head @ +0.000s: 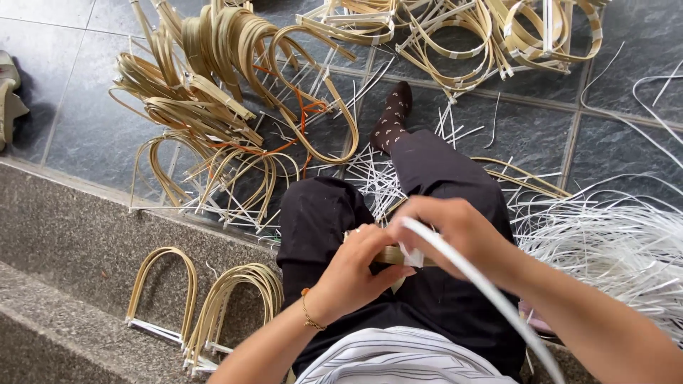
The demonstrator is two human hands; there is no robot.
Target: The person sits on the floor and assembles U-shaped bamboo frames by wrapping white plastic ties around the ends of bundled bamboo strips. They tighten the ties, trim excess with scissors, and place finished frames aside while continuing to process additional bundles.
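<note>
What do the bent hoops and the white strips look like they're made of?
Hoops: probably split bamboo or cane, tan with a matte, fibrous look, bent into U-shapes. White strips: likely plastic strapping, flat, smooth and slightly glossy. The left hand and right hand hold one such strip against a tan piece.

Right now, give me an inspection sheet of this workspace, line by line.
Surface: dark tiled floor with a grey stone step below.
Job's things: bamboo strip on the lap; white strip running toward the camera.
Clutter: bent bamboo hoops heaped on the floor, two arches on the step, loose white strips at right.
Grippers: left hand and right hand both closed on the bamboo strip.
Cables: nothing seen; orange string among the hoops.
Surroundings: a sandal at left edge.
</note>
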